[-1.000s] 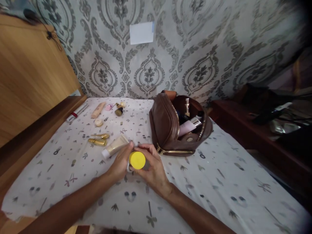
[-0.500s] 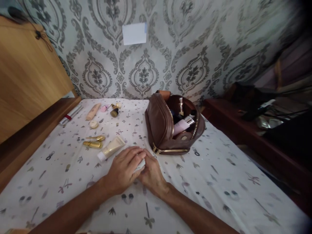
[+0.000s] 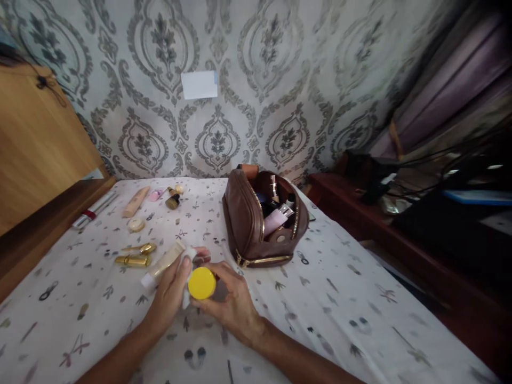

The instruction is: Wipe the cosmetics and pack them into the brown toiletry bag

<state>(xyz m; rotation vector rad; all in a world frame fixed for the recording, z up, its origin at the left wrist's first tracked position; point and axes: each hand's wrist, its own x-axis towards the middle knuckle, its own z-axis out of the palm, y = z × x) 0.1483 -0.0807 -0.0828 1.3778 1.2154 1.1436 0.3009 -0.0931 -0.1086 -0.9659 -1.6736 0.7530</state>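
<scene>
Lower centre of the frame: one yellow-lidded container (image 3: 202, 283), clamped in the right hand (image 3: 237, 305), body mostly hidden; white cloth (image 3: 190, 256) pinched in the left hand (image 3: 171, 287) alongside. Right of centre: one open brown toiletry bag (image 3: 242, 221) holding one pink tube (image 3: 274, 222), darker contents uncountable. Left: two gold cosmetics (image 3: 134, 261).

The one camera sits on the person's head, facing forward and down across the printed cloth (image 3: 320, 320) toward the patterned wall (image 3: 218, 141). It looks from near above the left hand (image 3: 170, 288) and right hand (image 3: 234, 301), below mid-view.
</scene>
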